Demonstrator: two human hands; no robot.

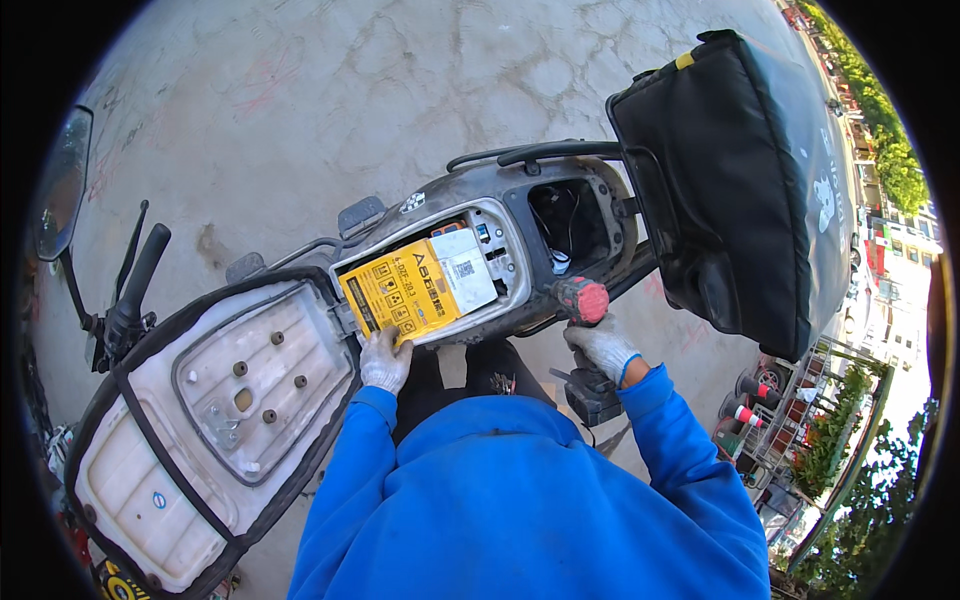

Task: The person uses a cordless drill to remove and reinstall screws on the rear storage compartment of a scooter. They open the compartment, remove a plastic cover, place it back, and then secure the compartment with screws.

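Observation:
My left hand [385, 362], in a pale work glove, is closed at the near edge of a yellow and white cardboard sheet [440, 282]; its fingertips overlap that edge. The sheet lies over the open under-seat compartment [518, 262] of a scooter and hides most of the inside. In my right hand [605, 347], also gloved, is a cordless drill [582, 300] with a red body and a black battery base. The drill's head is by the near rear side of the scooter, right of the compartment. Its tip is hard to make out.
Flipped open to the left lies the scooter's seat [250, 375], pale underside up. Left of it are a handlebar grip [148, 265] and a mirror [65, 180]. Behind the compartment sit a dark storage well [565, 220] and a large black delivery box [715, 190]. Racks with plants [825, 425] stand at right.

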